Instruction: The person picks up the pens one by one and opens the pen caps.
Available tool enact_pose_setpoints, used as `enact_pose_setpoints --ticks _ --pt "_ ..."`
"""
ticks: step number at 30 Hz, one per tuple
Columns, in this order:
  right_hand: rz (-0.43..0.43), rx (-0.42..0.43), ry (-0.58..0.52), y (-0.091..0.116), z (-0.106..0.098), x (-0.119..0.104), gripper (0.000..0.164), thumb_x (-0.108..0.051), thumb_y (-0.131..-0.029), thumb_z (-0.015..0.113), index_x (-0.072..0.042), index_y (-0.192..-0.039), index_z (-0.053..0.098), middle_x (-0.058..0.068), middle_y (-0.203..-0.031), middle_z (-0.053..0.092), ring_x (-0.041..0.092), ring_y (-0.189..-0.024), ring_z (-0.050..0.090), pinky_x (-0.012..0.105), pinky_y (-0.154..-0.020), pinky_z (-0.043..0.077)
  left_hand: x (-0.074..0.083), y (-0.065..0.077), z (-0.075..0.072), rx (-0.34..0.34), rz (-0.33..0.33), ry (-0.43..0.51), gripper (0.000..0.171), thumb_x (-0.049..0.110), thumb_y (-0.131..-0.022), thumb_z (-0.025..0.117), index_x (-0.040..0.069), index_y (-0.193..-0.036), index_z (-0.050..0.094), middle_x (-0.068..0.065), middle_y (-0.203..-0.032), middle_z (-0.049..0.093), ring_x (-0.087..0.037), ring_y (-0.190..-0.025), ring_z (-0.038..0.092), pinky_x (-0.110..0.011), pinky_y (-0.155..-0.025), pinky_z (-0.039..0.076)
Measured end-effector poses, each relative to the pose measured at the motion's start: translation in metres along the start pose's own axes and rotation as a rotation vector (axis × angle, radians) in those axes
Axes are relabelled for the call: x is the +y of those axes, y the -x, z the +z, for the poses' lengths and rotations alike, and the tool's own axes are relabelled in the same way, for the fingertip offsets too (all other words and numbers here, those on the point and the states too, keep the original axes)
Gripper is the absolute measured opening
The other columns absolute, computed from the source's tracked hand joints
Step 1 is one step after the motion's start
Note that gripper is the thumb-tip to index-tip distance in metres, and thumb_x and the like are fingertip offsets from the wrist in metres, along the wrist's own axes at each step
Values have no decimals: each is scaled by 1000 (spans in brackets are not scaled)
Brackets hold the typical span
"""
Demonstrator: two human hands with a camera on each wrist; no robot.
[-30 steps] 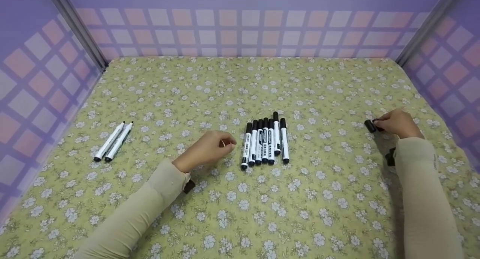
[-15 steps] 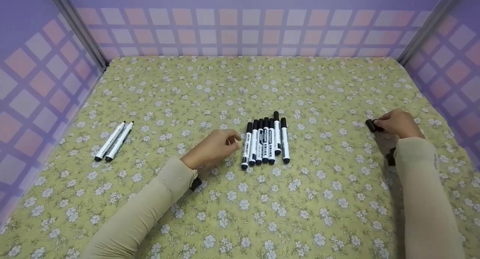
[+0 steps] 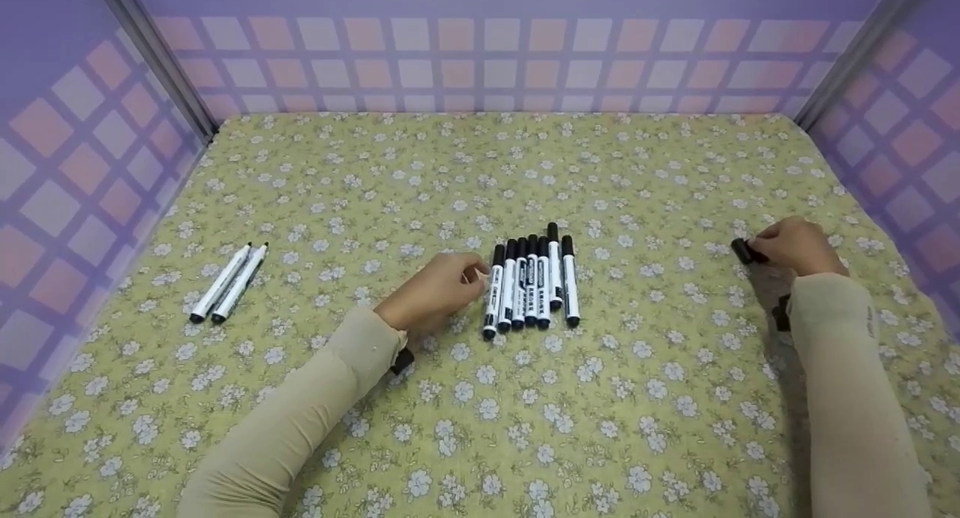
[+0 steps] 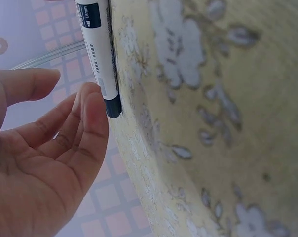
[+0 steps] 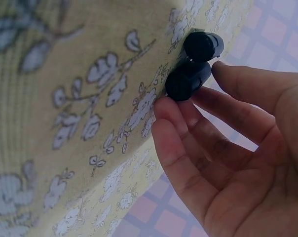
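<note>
Capped markers [image 3: 532,281] lie central on the cloth [image 3: 540,439], side by side, I'd guess to limit rolling. Left hand [image 3: 439,287]: thumb clear of fingers, at the row, contact unclear. Right hand [image 3: 796,248] pinches one black cap [image 5: 183,85] beside a second cap [image 5: 202,45], probably pairing them.

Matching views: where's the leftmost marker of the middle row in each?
Head: marker near picture centre, right beside the left hand.
Left wrist: marker at the top, left of centre.
Right wrist: not in it.
Shared landmark: yellow floral cloth.
</note>
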State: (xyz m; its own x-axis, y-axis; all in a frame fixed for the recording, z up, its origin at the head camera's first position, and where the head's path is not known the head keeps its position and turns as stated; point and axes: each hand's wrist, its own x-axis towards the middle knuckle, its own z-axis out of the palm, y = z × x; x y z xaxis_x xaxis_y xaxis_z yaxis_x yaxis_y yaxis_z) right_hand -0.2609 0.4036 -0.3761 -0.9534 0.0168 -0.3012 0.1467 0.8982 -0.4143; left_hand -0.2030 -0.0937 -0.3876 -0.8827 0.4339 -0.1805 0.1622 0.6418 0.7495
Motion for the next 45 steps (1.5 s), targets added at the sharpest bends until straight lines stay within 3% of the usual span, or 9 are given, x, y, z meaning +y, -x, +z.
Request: enact_pose_setpoints --ticks 4,10,18,25,30,37,41,45 --pt "-15 0 15 0 -1 0 54 -33 -101 46 12 -131 51 38 -131 48 46 -103 57 54 -81 49 1 -5 1 7 -12 -19 33 17 -95 54 5 -125 58 -6 -108 63 -16 -86 59 -29 -76 53" --pt "-8 10 5 1 -2 -2 56 -33 -101 43 12 -134 47 38 -133 45 50 -112 52 62 -89 44 5 -10 0 8 -23 -45 36 20 -94 56 3 -126 57 -9 -106 63 -19 -81 62 -32 -75 54" --pt "-13 41 -1 4 -3 -6 57 -34 -100 41 11 -135 47 38 -134 44 50 -110 54 61 -88 45 9 -14 0 -30 -94 -59 39 25 -95 56 4 -128 55 -10 -111 62 -20 -83 63 -35 -76 53" --pt "-27 60 2 4 -2 -8 57 -34 -100 43 10 -135 47 38 -136 43 53 -116 49 63 -90 44 10 -17 2 -54 -159 -43 43 26 -94 58 5 -131 51 -11 -123 58 -13 -56 52 -31 -61 52" --pt "-41 95 4 2 -2 -11 53 -31 -100 46 11 -133 50 39 -133 45 50 -105 56 56 -80 49 10 -21 3 -62 -192 -46 46 27 -92 61 4 -131 50 -13 -126 57 -10 -48 43 -29 -51 47" --pt "-42 93 27 1 -3 -17 51 -30 -101 46 10 -133 49 39 -128 49 42 -90 62 45 -68 47 9 -25 5 -59 -209 -13 45 24 -89 65 3 -126 52 -11 -116 58 -10 -53 43 -26 -50 44" --pt "-43 91 19 2 -2 -20 53 -31 -101 45 10 -134 49 39 -128 48 46 -96 60 53 -75 49 10 -26 6 -77 -214 13 41 20 -88 63 3 -123 51 -11 -106 59 -9 -48 39 -26 -47 39" --pt "-52 88 2 3 -2 -22 56 -34 -101 45 9 -135 48 39 -130 48 50 -105 56 59 -82 47 11 -27 4 -78 -206 -9 32 20 -87 64 4 -113 51 -8 -95 55 -11 -55 42 -26 -53 41"
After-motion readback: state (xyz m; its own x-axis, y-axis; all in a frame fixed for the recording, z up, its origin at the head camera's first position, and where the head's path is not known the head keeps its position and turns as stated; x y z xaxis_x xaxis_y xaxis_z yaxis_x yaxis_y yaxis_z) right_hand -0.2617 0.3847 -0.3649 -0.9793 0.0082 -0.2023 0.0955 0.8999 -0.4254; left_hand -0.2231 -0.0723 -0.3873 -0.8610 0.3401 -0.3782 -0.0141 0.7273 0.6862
